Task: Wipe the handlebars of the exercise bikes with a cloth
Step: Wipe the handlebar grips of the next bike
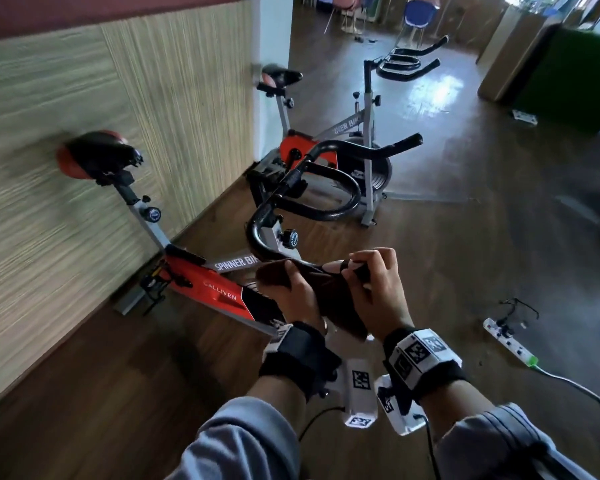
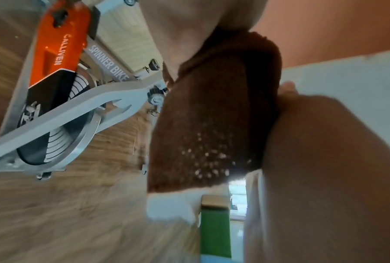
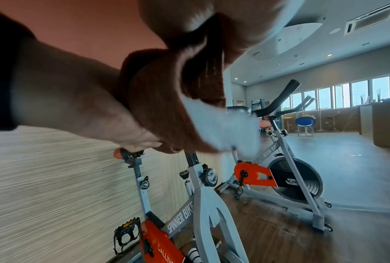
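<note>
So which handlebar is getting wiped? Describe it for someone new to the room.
Along the striped wall panel stand two orange-and-grey bikes. Take the nearer bike: its black handlebar is the only one with a brown cloth draped over its near end, gripped by both hands.

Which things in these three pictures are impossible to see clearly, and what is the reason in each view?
- Head view: the handlebar end nearest the person is covered by the brown cloth, the left hand and the right hand.
- Left wrist view: the cloth and both hands fill the frame; no handlebar shows.
- Right wrist view: the cloth hides the near bar; the wall is motion-blurred.
- Head view: the power strip switches are too small.
</note>
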